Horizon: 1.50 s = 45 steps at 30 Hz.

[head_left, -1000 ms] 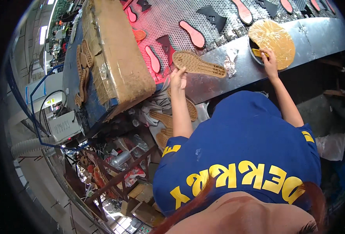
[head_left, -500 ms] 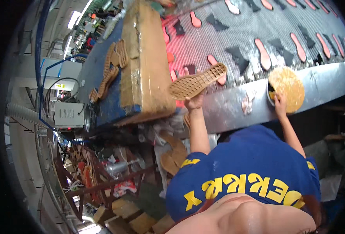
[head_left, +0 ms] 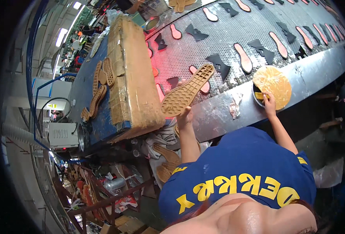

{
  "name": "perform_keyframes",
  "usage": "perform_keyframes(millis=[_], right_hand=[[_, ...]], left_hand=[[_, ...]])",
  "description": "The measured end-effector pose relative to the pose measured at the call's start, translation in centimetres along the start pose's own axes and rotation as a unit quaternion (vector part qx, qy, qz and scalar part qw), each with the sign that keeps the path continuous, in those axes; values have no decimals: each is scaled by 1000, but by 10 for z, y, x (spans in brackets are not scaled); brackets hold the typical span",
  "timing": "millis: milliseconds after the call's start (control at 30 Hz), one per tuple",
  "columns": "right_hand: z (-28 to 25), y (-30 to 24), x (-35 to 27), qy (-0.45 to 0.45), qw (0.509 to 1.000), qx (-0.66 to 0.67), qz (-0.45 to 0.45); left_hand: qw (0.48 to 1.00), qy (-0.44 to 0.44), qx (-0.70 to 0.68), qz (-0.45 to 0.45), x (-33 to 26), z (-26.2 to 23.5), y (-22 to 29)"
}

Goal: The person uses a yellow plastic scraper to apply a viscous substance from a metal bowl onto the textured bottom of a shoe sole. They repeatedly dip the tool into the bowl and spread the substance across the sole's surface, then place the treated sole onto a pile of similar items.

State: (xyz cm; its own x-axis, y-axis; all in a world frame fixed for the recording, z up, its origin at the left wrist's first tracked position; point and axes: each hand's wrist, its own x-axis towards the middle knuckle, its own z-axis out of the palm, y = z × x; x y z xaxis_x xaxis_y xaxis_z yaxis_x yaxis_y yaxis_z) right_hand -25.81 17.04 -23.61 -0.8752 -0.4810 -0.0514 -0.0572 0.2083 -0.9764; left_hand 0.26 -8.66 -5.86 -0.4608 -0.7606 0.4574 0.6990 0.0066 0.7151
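My left hand (head_left: 185,117) grips a tan shoe sole (head_left: 188,90) near its wide end, with the sole's lattice-patterned face turned up. The sole slants over the near edge of a mesh conveyor belt (head_left: 234,34). Over on the right, my right hand (head_left: 270,103) pinches a small yellow piece (head_left: 259,96) at the mouth of a round pot (head_left: 254,90). Inside the pot the piece's far end is hidden, so its kind cannot be told. A yellowish, crusted round cover (head_left: 275,84) lies over much of the pot, leaving its left side uncovered.
Pink insoles (head_left: 243,58) and black cut pieces (head_left: 220,66) lie in rows on the belt. A metal ledge (head_left: 316,76) runs along its near side, with a crumpled scrap (head_left: 234,107) on it. Left stands a taped cardboard-edged blue table (head_left: 84,87) holding several tan soles (head_left: 98,102).
The sole in my left hand has tilted more upright. At the pot, more of the yellow piece now shows in my right hand. The whole view has shifted, so the surroundings sit further left.
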Motion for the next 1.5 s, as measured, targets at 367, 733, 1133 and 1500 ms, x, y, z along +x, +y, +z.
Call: perform_keyframes(millis=[367,733,1133,1500], right_hand=[[-16,-166,-5,43,916,360,-169],[4,-275,-41,3,864,57,-501],[23,-273,-41,6,884,57,-464],[24,-277,-40,-41,878,67,-471]], left_hand=[[926,-203,307,89,-1,59,48],[943,-247,198,100,-8,82,45],[864,-244,438,30,-14,92,67],[804,-221,547,77,-9,90,59]])
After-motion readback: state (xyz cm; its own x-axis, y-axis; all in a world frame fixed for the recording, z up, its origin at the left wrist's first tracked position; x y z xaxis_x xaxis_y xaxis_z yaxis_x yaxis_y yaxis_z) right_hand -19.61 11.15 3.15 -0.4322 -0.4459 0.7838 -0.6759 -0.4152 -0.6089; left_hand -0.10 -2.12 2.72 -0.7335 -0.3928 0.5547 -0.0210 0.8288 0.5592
